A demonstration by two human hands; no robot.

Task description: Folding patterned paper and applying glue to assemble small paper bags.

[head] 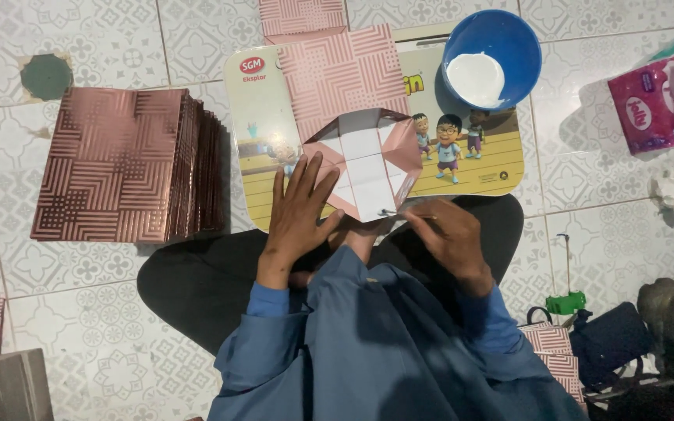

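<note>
We are folding the bottom of a pink patterned paper bag point(356, 117) that lies flat on a cartoon-printed board point(477, 168) across our lap, above the tiled floor point(79, 265). The bag's base end faces us, opened into a diamond with its white inside showing. Our left hand point(299, 209) lies flat, fingers spread, pressing the left flap of that diamond down; its grip is open and holds nothing. Our right hand point(452, 238) is closed in a pinch on a thin stick-like tool point(409, 214), probably a glue applicator, whose tip touches the lower right edge of the open base.

To do this step well, we judge that the left palm should keep the flap and creases pinned so the diamond does not spring back. The tool should run a thin, even line along the flap edge only, not onto the white centre, so the fold closes clean and nothing squeezes out onto the board.

The blue bowl point(491, 56) of white paste sits at the board's far right corner, within reach. A stack of finished folded bags point(122, 164) lies on the floor to our left, well apart from the paste.
</note>
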